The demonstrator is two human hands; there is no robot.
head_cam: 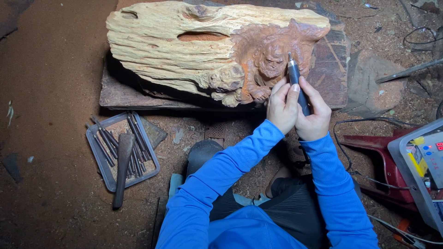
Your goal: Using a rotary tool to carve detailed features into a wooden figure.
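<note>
Fingers of both the left hand (282, 107) and right hand (313, 115) clamped round the rotary carving tool (297, 85), tip on the reddish carved figure (270, 60) at the log's (184, 50) right end — the pale left stretch looks uncarved.

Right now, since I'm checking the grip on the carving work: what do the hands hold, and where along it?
Both hands, left hand and right hand, grip one dark pen-shaped rotary tool along its lower barrel; its tip meets the carved figure.
</note>
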